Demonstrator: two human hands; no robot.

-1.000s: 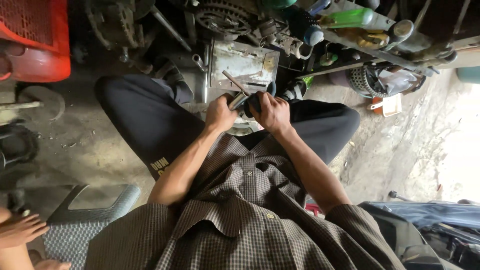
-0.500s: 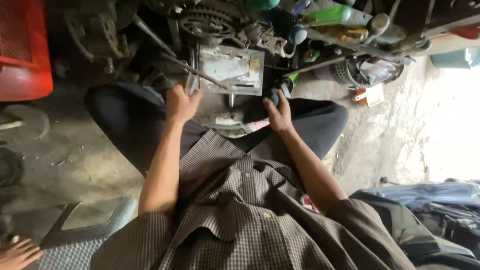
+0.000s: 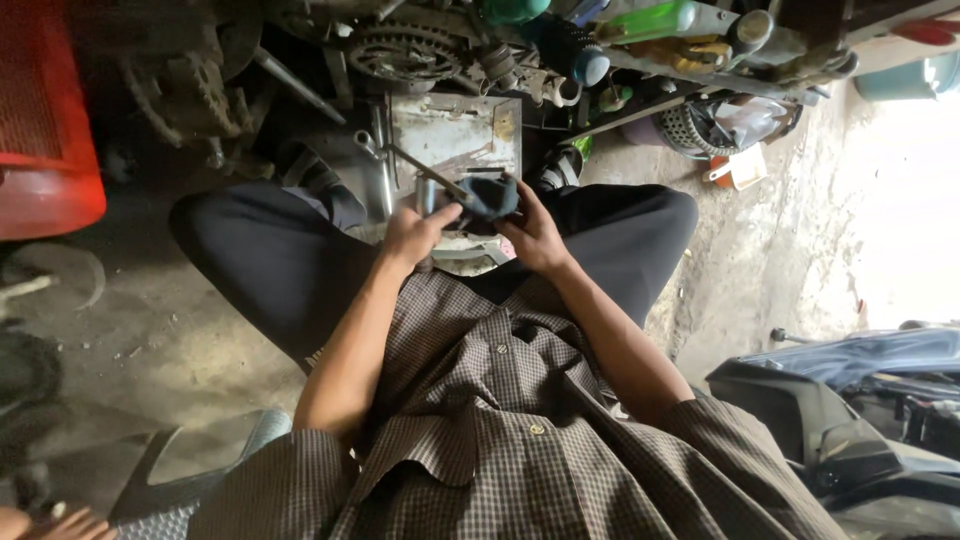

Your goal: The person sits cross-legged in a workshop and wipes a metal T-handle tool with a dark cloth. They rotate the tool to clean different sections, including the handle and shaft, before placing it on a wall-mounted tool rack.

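My left hand (image 3: 415, 232) grips a thin metal rod (image 3: 420, 170) angled up-left; my right hand (image 3: 535, 230) clasps a dark part (image 3: 492, 196) at the rod's near end.

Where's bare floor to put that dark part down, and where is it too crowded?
Bare concrete lies left of the left knee, below the red crate, and right of the right knee toward the bright wall. Ahead is crowded: the metal plate, sprocket and bottles. Both hands, left and right, grip the dark part.
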